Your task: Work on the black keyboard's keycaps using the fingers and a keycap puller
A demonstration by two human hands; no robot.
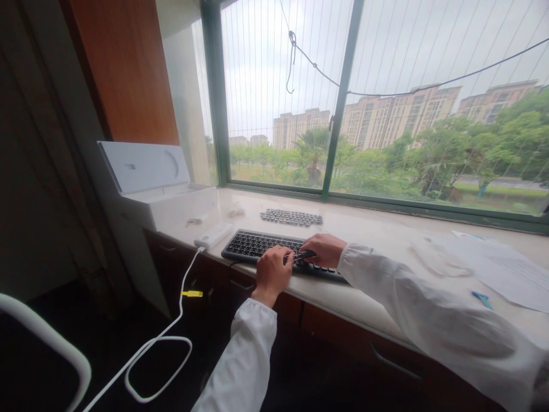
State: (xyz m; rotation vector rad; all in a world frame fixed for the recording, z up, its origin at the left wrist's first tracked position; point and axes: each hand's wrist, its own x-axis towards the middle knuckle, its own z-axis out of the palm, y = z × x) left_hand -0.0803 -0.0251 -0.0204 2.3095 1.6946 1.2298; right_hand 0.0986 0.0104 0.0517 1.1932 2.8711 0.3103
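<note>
A black keyboard (251,245) lies along the front of the white counter, its left keys showing and its right part mostly covered by my hands. My right hand (328,250) grips the dark handle of a wire keycap puller (305,254) above the keys. The puller's thin metal wires point left and reach the fingertips of my left hand (274,269). Those left fingers are closed together at the wire ends; whether they pinch a keycap or the wires is too small to tell. Behind the keyboard, loose grey keycaps (291,217) are laid out in rows.
An open white box (184,209) stands at the left, beside a white power strip (212,236) whose cable (182,292) hangs off the edge. Papers (510,274), a crumpled clear plastic bag (441,257) and a small blue item (482,298) lie right. A window (326,189) rises behind.
</note>
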